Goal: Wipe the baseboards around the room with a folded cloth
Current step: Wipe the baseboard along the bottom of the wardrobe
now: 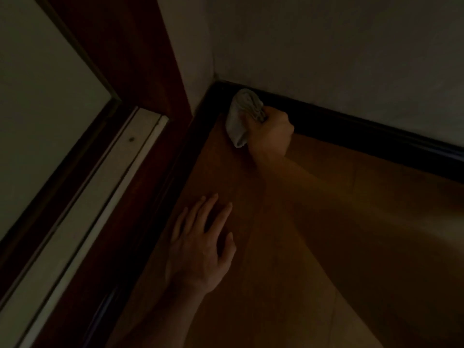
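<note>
Cloth [242, 114] against baseboard [351, 121], grasped in right hand [271, 133]; left hand [200, 252] released flat on floor [213, 167]

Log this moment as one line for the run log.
step: wiping baseboard | right hand: grips cloth against baseboard near corner | left hand: flat on floor, fingers spread | light: dim
</note>
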`<act>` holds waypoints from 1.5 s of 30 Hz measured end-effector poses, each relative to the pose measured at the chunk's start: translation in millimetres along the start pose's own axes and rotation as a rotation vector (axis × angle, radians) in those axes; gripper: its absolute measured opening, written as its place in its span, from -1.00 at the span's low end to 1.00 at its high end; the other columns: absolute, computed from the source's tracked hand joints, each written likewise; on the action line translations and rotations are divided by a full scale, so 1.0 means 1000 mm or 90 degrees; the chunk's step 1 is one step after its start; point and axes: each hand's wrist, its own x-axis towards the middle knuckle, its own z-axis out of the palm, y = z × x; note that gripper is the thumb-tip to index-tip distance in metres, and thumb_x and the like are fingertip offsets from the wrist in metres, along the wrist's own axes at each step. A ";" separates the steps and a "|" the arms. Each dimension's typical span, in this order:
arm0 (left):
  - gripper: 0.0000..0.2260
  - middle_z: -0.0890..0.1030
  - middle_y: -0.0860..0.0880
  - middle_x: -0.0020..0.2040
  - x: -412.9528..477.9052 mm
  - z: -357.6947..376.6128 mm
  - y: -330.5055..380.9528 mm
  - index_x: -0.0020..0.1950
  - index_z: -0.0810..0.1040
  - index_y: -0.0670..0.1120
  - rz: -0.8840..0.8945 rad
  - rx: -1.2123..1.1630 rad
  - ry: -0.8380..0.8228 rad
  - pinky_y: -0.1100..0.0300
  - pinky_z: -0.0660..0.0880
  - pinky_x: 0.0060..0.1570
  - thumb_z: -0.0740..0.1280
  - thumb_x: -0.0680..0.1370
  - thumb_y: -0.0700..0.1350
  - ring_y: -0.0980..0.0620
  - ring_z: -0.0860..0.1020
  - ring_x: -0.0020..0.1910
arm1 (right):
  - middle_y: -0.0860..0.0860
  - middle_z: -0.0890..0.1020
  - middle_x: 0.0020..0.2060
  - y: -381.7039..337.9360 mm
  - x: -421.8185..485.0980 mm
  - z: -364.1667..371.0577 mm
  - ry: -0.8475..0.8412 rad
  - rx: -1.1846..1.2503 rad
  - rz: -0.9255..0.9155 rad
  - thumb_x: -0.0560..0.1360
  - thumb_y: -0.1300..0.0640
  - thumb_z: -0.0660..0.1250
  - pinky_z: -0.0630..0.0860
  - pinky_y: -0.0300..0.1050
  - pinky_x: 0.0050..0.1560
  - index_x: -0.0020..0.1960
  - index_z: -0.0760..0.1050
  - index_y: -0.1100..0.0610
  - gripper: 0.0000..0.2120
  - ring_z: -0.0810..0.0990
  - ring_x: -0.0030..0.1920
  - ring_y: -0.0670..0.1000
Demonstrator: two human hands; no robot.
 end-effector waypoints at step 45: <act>-0.49 0.30 0.01 0.58 0.001 -0.001 0.002 0.52 0.37 0.12 0.000 0.007 -0.006 -0.13 0.13 0.49 0.11 0.56 0.14 -0.02 0.21 0.56 | 0.06 0.64 -0.14 0.027 -0.006 -0.069 0.111 -0.228 -0.056 0.52 -0.08 0.34 0.59 0.02 -0.18 -0.07 0.60 0.14 -0.72 0.63 -0.12 0.09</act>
